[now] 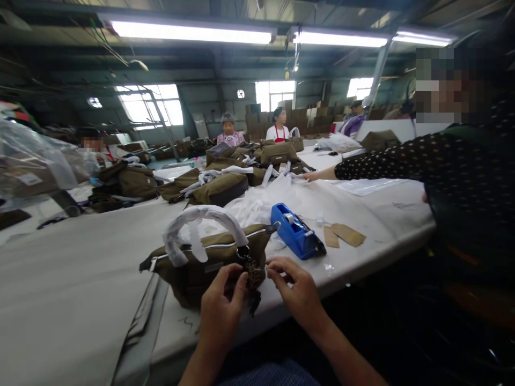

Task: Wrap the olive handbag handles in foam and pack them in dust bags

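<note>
An olive-green handbag (217, 262) with a silver zip stands on the table in front of me. White wrapping covers its raised handle (201, 212). A dark patterned charm (253, 272) hangs from a ring at the handle's right base, with a dark tassel-like end (255, 303) below. My left hand (221, 300) is closed at the charm's left edge, thumb and forefinger pinched on it. On the charm's other side, my right hand (295, 287) has its fingertips pressed together; whatever they hold is too small to make out.
A blue tape dispenser (295, 230) and brown paper tags (348, 234) lie to the right. More olive bags (221, 187) are piled behind, beside white wrapping (257, 206). A co-worker's arm in a dotted sleeve (378, 155) reaches across from the right. Other people sit farther back.
</note>
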Available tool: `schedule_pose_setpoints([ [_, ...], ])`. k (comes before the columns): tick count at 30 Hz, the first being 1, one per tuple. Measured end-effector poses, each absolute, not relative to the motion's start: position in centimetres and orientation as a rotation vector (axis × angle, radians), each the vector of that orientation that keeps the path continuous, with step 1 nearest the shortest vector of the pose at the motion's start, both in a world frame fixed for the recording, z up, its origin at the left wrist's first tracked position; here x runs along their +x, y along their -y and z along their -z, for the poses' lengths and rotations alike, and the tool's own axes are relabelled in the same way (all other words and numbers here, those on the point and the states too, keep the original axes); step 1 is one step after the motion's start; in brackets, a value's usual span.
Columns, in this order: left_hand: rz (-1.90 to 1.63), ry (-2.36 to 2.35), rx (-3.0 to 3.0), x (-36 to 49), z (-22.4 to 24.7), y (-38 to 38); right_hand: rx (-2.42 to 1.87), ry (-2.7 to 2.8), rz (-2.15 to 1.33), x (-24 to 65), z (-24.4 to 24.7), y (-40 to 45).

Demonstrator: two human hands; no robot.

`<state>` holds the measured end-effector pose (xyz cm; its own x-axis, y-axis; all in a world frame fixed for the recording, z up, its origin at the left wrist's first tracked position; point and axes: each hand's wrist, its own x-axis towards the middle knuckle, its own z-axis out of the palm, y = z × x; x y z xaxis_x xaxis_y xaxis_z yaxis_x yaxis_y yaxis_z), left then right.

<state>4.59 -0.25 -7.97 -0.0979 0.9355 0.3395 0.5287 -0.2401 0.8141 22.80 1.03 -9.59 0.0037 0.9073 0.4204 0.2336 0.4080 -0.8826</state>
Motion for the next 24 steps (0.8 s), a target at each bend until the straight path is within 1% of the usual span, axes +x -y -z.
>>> schedule_pose_setpoints([
  [4,-1.280,-1.525,1.640,4.4,8.2,0.3,-1.104,1.474,-0.609,23.4,9.8,-2.2],
  [9,-1.248,-1.620,1.781,4.6,7.9,0.5,-1.109,1.531,-0.468,23.2,10.2,-3.3],
  [16,-1.281,-1.683,1.918,4.6,7.9,0.2,-1.080,1.590,-0.393,22.9,10.6,-4.4],
  [21,-1.326,-1.709,1.923,4.1,8.1,0.1,-1.060,1.614,-0.376,22.8,10.1,-4.5],
  [24,-1.365,-1.741,1.996,3.9,8.1,-0.2,-1.065,1.646,-0.299,22.7,9.7,-4.3],
])
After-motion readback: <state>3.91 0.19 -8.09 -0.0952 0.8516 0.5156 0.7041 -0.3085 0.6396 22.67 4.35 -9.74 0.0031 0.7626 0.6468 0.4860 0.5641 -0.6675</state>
